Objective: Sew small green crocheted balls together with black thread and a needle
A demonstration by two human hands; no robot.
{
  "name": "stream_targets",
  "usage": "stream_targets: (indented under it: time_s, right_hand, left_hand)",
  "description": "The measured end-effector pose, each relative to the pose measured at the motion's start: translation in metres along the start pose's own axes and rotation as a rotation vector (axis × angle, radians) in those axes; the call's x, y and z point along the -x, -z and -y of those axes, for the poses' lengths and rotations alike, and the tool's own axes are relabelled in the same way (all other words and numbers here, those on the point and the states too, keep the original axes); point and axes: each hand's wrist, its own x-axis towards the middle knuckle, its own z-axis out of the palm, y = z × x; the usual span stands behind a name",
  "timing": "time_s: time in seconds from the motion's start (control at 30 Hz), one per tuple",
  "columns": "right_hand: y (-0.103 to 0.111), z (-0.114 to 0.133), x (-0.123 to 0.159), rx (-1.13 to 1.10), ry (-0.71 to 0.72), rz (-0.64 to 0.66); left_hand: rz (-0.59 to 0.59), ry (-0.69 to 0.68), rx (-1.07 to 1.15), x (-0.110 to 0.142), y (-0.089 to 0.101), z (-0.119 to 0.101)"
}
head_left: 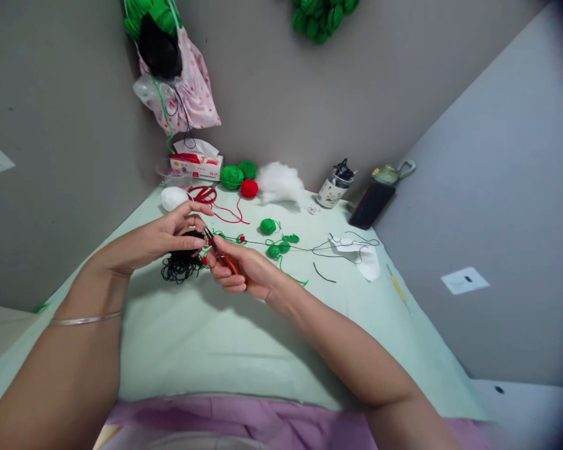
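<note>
My right hand (244, 269) is closed around a pair of pliers with orange handles (228, 263), the slim dark jaws pointing up and left. Facing it, my left hand (181, 232) has its thumb and fingers curled around part of a tangle of black yarn (182, 267), which hangs below the thumb. The jaws' tips reach the left fingertips; whether they grip anything is too small to tell. Small red and green crocheted pieces (243, 239) lie along a dark cord just right of my hands.
Behind stand a tissue box (197, 167), green yarn balls (232, 177), a red ball (249, 188), white stuffing (280, 182), a pen jar (334, 189) and a leaning phone (372, 205). Small green balls (267, 226), white paper (366, 259) and a yellow crochet hook (398, 287) lie rightward.
</note>
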Motion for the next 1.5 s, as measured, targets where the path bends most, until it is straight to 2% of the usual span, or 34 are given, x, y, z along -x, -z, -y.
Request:
stream_targets:
  time_s: [0.2, 0.3, 0.37, 0.47, 0.53, 0.57, 0.6, 0.67, 0.73, 0.8, 0.87, 0.97, 1.07, 1.13, 1.2, 1.33, 1.43, 1.5]
  right_hand:
    - [-0.003, 0.002, 0.002, 0.065, 0.053, -0.07]
    - [-0.003, 0.0, 0.018, 0.223, 0.092, -0.082]
    - [-0.004, -0.005, 0.035, 0.471, 0.081, -0.067]
    - [-0.007, -0.019, 0.059, 0.979, 0.057, -0.106]
    - [-0.006, -0.027, 0.071, 1.265, 0.098, -0.191]
    - [-0.003, -0.03, 0.074, 1.382, 0.129, -0.253]
    - [0.001, -0.032, 0.076, 1.484, 0.153, -0.327]
    - [0.015, -0.032, 0.078, 1.639, 0.172, -0.506]
    - [0.031, -0.029, 0.076, 1.728, 0.149, -0.674]
    - [0.047, -0.025, 0.071, 1.776, 0.141, -0.786]
    - [0.06, -0.023, 0.062, 1.852, 0.161, -0.835]
    - [0.069, -0.021, 0.05, 2.02, 0.143, -0.795]
    - [0.067, -0.019, 0.048, 2.023, 0.132, -0.8]
    - [0.062, -0.015, 0.054, 1.866, 0.242, -0.834]
    - [0.057, -0.008, 0.064, 1.663, 0.377, -0.838]
    - [0.057, 0.006, 0.084, 1.452, 0.531, -0.908]
    - [0.066, 0.01, 0.098, 1.424, 0.547, -0.982]
    - [0.068, 0.01, 0.108, 1.484, 0.528, -1.011]
  left_hand:
    - [0.05, 0.049, 0.028, 0.003, -0.004, -0.005]
    - [0.023, 0.053, -0.064, 0.007, 0.007, -0.004]
    - [-0.118, 0.056, -0.169, 0.01, 0.021, 0.001]
    - [-0.441, 0.134, -0.382, 0.009, 0.036, 0.011]
    - [-0.596, 0.13, -0.627, 0.003, 0.034, 0.016]
    - [-0.62, 0.074, -0.718, -0.002, 0.028, 0.017]
    - [-0.606, -0.009, -0.735, -0.007, 0.02, 0.017]
    - [-0.4, -0.147, -0.64, -0.019, -0.003, 0.018]
    - [-0.261, -0.185, -0.613, -0.029, -0.029, 0.021]
    - [-0.191, -0.194, -0.641, -0.035, -0.052, 0.026]
    - [-0.163, -0.205, -0.676, -0.038, -0.07, 0.031]
    - [-0.179, -0.234, -0.674, -0.04, -0.088, 0.036]
    - [-0.197, -0.271, -0.57, -0.04, -0.1, 0.036]
    - [-0.203, -0.246, -0.463, -0.039, -0.106, 0.034]
    - [-0.185, -0.158, -0.351, -0.038, -0.11, 0.029]
    - [-0.024, -0.007, -0.146, -0.033, -0.111, 0.017]
    - [0.074, 0.025, 0.086, -0.03, -0.11, 0.01]
    - [0.108, 0.045, 0.244, -0.029, -0.11, 0.007]
